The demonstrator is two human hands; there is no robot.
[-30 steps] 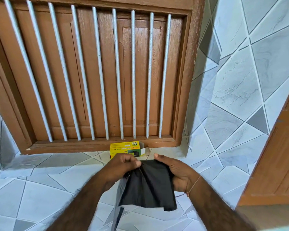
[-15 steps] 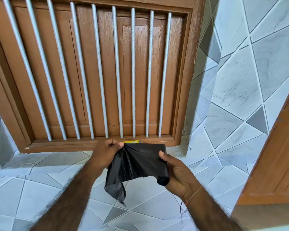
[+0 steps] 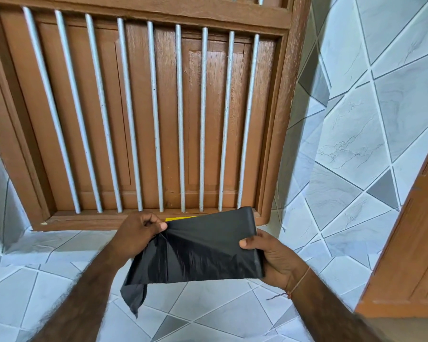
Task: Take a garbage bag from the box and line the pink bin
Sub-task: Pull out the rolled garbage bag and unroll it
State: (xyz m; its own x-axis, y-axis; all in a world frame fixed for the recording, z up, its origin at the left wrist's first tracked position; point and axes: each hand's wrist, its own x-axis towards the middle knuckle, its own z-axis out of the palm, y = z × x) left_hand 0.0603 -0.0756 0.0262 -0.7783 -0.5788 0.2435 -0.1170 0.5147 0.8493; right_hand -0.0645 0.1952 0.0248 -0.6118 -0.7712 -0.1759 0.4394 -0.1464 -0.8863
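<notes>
A black garbage bag [image 3: 203,253] is stretched between my hands in front of the window sill. My left hand [image 3: 139,233] pinches its loose upper left edge, and a crumpled corner hangs down below it. My right hand [image 3: 269,257] grips the rolled right end of the bags, thumb on top. Only a thin yellow strip of the box [image 3: 181,218] shows above the bag's top edge; the rest is hidden behind the plastic. The pink bin is not in view.
A brown wooden window [image 3: 146,119] with white vertical bars fills the wall ahead. Grey and white tiles [image 3: 356,144] cover the ledge and the right wall. A brown wooden door frame [image 3: 410,243] stands at the right edge.
My hands rose and moved apart, pulling the bag out wider from the roll. The yellow box, plainly seen a second ago, is now almost fully covered by the bag.
</notes>
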